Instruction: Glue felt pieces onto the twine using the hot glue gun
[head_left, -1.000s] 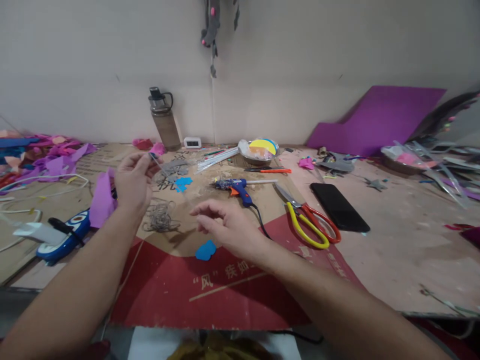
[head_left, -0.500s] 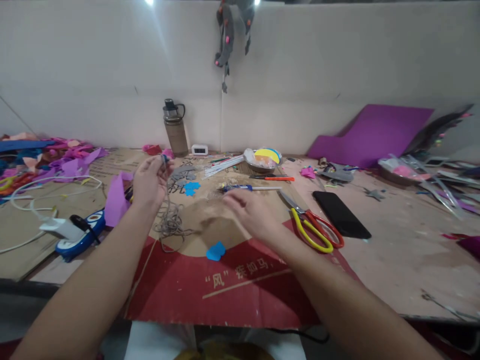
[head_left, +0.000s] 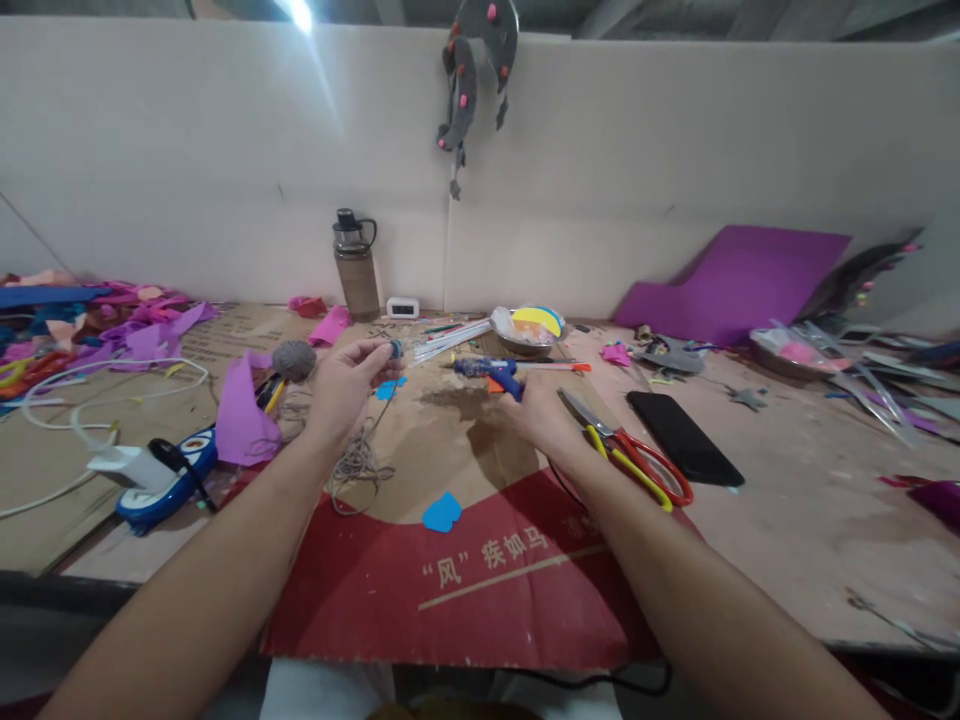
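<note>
My left hand [head_left: 346, 388] is closed, pinching a small dark blue piece [head_left: 395, 349] between thumb and fingertips. Grey yarn [head_left: 360, 462] hangs from that piece and lies in a loose tangle below the hand. My right hand [head_left: 534, 408] is closed around the handle of a blue hot glue gun [head_left: 484, 368], whose nozzle points left. Blue felt cutouts [head_left: 390, 388] lie beyond my left hand, partly covered by it. Another blue cutout [head_left: 442, 512] rests on the cardboard [head_left: 450, 625] nearer to me. A grey yarn ball [head_left: 293, 360] sits left of my left hand.
Scissors [head_left: 645, 465] with red and yellow handles and a black phone [head_left: 684, 438] lie to the right. A bottle [head_left: 356, 270], white glue sticks [head_left: 450, 340] and a bowl [head_left: 526, 348] stand at the back. A power strip [head_left: 169, 480] and purple felt [head_left: 244, 412] are on the left.
My left hand has moved right with the blue piece and yarn, uncovering the yarn ball. My right hand has moved right and taken hold of the glue gun's handle. The view has tilted up slightly.
</note>
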